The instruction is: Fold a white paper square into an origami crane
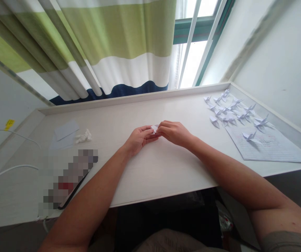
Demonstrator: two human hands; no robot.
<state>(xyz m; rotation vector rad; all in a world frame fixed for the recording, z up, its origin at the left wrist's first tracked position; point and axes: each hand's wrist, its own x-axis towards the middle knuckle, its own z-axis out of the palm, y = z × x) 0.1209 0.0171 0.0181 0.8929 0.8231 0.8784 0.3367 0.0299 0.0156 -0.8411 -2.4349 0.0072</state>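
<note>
A small folded piece of white paper [154, 128] is held between both hands over the middle of the white desk [155, 171]. My left hand [140, 138] grips its left side, thumb on top and fingers beneath. From the right, my right hand [173, 132] pinches the other side, its curled fingers covering part of the paper. The fold's exact shape is mostly hidden. Several folded paper cranes [229, 111] stand in a group at the far right of the desk.
One more crane [251, 137] sits on a lined, written sheet [276, 147] at right. At left lie white paper sheets [66, 130], a crumpled tissue [84, 136], a blurred-out phone-like object [71, 178] and white cables [8, 178]. A raised edge and curtain [129, 42] bound the back.
</note>
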